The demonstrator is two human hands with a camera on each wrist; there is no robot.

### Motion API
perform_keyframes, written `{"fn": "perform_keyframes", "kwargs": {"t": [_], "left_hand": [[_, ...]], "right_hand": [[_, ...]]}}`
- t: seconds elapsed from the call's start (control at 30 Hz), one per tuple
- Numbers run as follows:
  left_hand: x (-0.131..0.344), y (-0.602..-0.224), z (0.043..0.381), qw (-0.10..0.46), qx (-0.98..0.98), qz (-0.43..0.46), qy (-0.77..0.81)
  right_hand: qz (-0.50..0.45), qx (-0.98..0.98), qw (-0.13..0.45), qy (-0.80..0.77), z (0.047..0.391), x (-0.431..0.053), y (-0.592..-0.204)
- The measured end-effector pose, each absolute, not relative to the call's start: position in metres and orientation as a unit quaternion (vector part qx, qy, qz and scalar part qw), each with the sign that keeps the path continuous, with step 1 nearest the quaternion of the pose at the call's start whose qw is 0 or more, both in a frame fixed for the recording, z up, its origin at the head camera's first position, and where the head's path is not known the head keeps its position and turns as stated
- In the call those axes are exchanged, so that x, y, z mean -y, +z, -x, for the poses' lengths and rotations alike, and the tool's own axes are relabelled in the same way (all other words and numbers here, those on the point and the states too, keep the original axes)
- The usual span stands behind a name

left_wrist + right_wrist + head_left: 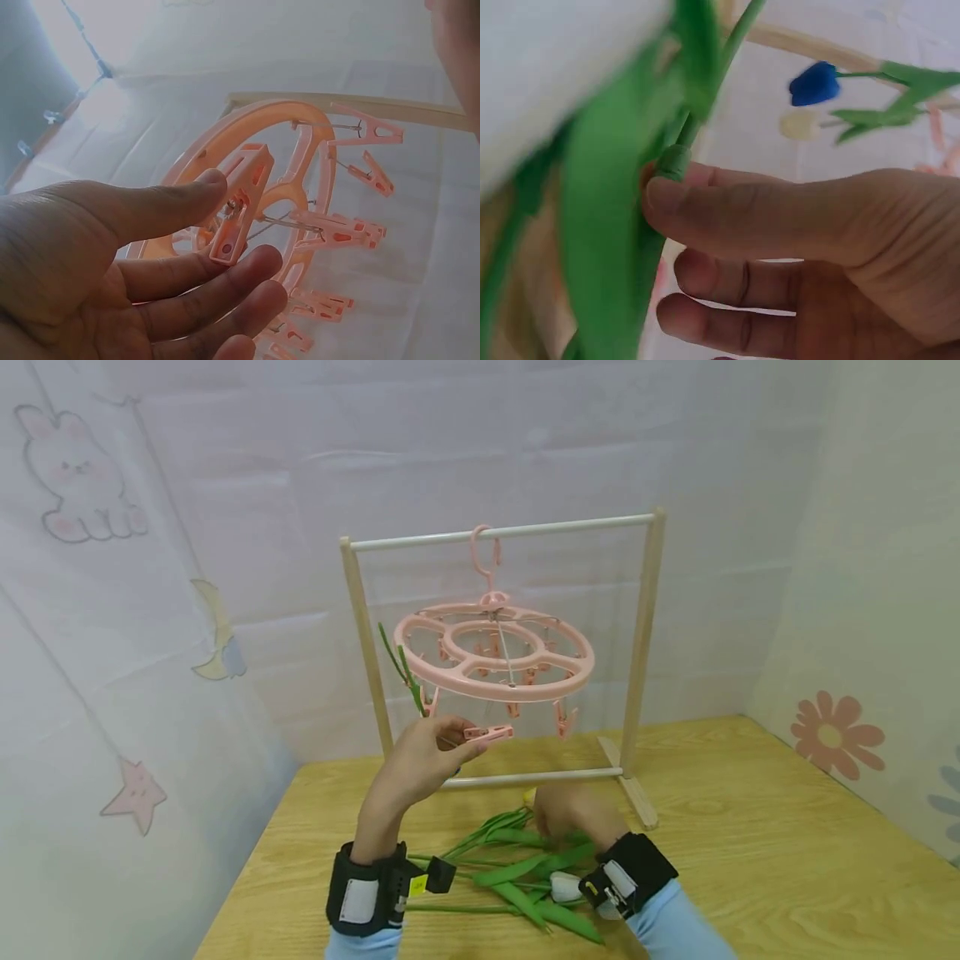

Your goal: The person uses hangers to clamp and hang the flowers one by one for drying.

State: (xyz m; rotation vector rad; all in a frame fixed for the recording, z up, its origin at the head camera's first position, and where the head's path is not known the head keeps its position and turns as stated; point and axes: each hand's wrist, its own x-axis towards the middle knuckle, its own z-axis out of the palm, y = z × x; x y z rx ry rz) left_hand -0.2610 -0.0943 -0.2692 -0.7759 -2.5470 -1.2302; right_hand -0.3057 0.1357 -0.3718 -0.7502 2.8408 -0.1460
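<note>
My left hand [423, 760] pinches a pink clothespin [491, 734] between thumb and fingers below the near rim of a round pink clip hanger [438, 677]. In the left wrist view the thumb lies on one side of that clothespin [247, 187]. My right hand [570, 814] is low over a bunch of artificial tulips [517, 872] on the table. Seen from the right wrist, its thumb and forefinger pinch a green tulip stem [673, 161] beside broad leaves. The bloom of that tulip is hidden.
The hanger hooks over the white top bar [570, 527] of a wooden-legged rack [645, 635]. Several other pink clothespins [562, 720] dangle beneath it. A blue tulip [814, 84] and a pale tulip [800, 124] hang near it. Printed cloth walls [262, 460] enclose the wooden table [720, 810].
</note>
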Motion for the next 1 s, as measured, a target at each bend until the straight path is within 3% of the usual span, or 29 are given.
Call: {"fn": "perform_keyframes", "kwargs": {"t": [0.3,0.63,1.0], "left_hand": [[0.093,-0.267,0.262,0.114,0.861,0.272,-0.415],[0.093,-0.269,0.261,0.142,0.86,0.238,-0.429],[0.094,-0.27,0.265,0.151,0.846,0.242,-0.45]], "right_hand": [[0.375,-0.886,0.129,-0.242,0.304,-0.18,-0.321],[0.426,-0.847,-0.012,-0.317,0.302,-0.182,-0.3],[0.41,-0.818,-0.082,-0.396,0.295,-0.153,-0.295]]}}
